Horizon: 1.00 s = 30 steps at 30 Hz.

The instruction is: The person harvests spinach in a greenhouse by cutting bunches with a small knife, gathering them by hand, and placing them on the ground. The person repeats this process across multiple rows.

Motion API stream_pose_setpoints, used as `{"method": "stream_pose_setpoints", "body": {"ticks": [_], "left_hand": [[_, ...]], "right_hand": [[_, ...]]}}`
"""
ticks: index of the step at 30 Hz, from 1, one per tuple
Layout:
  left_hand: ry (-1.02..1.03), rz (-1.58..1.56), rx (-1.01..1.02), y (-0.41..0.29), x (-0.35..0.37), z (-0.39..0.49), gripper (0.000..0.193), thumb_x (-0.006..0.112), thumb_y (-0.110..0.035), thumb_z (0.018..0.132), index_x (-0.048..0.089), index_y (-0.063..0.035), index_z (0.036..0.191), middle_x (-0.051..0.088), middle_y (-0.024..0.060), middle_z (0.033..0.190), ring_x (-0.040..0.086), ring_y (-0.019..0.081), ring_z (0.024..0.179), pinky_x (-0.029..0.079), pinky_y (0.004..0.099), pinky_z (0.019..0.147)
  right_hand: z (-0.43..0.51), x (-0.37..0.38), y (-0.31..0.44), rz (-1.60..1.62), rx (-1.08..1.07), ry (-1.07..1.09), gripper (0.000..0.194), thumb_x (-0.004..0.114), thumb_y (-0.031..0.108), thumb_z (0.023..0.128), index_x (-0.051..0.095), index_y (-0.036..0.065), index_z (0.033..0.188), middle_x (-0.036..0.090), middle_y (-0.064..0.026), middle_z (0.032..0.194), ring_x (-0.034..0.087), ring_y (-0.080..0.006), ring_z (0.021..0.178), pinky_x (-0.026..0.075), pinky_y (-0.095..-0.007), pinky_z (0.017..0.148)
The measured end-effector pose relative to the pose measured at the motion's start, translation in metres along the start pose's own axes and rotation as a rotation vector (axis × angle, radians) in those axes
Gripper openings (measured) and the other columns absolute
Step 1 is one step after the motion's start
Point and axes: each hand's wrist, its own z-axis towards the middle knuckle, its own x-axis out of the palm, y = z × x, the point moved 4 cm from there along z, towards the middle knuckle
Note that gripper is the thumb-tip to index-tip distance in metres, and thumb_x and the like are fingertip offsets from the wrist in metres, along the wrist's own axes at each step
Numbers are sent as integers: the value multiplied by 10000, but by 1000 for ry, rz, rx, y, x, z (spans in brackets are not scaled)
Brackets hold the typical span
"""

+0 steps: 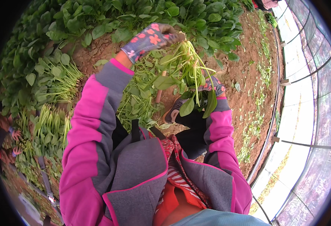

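Note:
A bunch of leafy greens that look like spinach [192, 65] is held up before me, pale stems and root ends uppermost and leaves drooping. My left hand [154, 39], in a floral glove with soiled fingers, pinches at the root ends on top. Lower down, my right hand [214, 84] grips the bunch from the right side in a matching glove, partly hidden by stems and leaves. Below the bunch lies a tool with a wooden handle [159, 91]; its working end cannot be made out. Loose cut leaves [138, 99] cover the soil beside it.
Standing leafy plants [154, 11] fill the far side. Piled bunches [59, 75] lie at left, near a co-worker's hands [16, 135]. Scattered leaves [255, 124] lie on bare soil [238, 93] at right, along a dark pipe [275, 113] and plastic sheeting [298, 107]. My shoe [174, 110] is underneath.

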Motion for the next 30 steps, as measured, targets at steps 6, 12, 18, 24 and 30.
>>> {"method": "stream_pose_setpoints", "body": {"ticks": [6,12,18,24,30], "left_hand": [[-90,92,8,10,-6,-1,179,635,-119,880,601,-51,1042,579,-15,750,470,33,506,345,174,441],[-327,219,159,-36,-12,-9,322,668,-142,860,614,-85,1172,566,-19,751,553,60,681,421,186,556],[-155,733,390,-43,30,-18,346,670,-85,794,623,-86,1138,587,18,775,570,119,697,480,271,638],[-255,940,360,-33,30,-16,255,639,-97,821,632,-81,1076,627,75,851,625,167,755,507,282,675],[-492,422,425,-57,2,-21,109,595,-131,912,635,-42,962,672,18,845,626,78,734,519,231,582]], "right_hand": [[-2,-4,9,-157,13,-51,652,722,273,796,445,68,1350,679,-57,880,654,-206,756,519,-316,690],[-5,-6,5,132,278,60,500,665,223,840,511,61,1287,660,-81,1031,643,-217,860,522,-317,726],[1,-1,2,222,158,43,479,633,195,853,498,51,1290,648,-112,1042,635,-245,883,528,-313,709],[-3,-2,5,277,167,67,459,601,166,866,485,40,1292,635,-144,1052,627,-273,905,534,-309,693],[-2,1,-1,406,165,79,440,569,137,879,473,30,1295,623,-175,1062,618,-301,927,540,-305,676]]}}
